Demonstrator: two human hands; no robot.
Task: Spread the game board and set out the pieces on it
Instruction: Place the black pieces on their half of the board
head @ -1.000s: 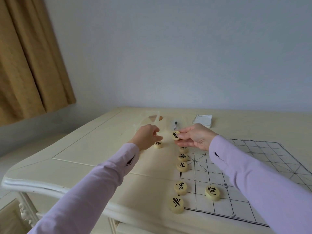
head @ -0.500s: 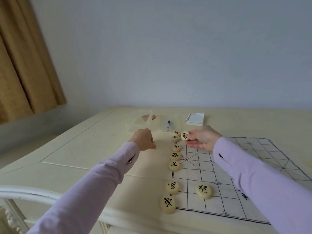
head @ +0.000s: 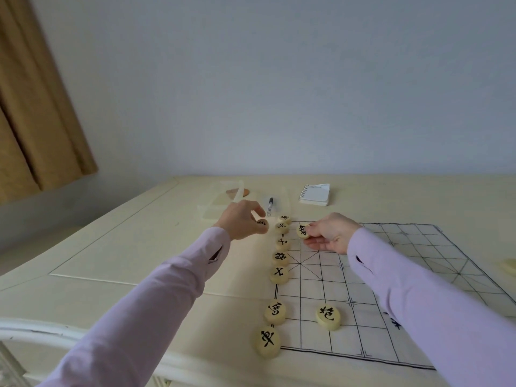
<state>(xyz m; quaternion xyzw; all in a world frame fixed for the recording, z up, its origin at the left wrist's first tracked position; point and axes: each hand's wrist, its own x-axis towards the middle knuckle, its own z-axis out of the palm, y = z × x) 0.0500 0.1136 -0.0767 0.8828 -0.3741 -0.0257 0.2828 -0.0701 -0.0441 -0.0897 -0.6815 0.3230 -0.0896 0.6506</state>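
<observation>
A white cloth game board (head: 363,297) with a black grid lies flat on the cream table. Several round cream pieces with black characters stand in a line along its left edge (head: 279,275), and one more piece (head: 328,317) sits one column in. My left hand (head: 240,222) pinches a round piece (head: 262,225) just left of the line's far end. My right hand (head: 329,236) pinches another piece (head: 303,231) over the board's far left corner, tilted on its edge.
A clear plastic box (head: 223,202) and its lid with a pen (head: 270,204) lie beyond the board. A small spiral notepad (head: 315,194) sits further right. Another pale object (head: 509,265) shows at the right edge. The table's front edge (head: 42,331) is near left.
My left hand has lifted a piece from the table and brought it right, toward the line's far end. My right hand moved its piece right and lower onto the board's corner.
</observation>
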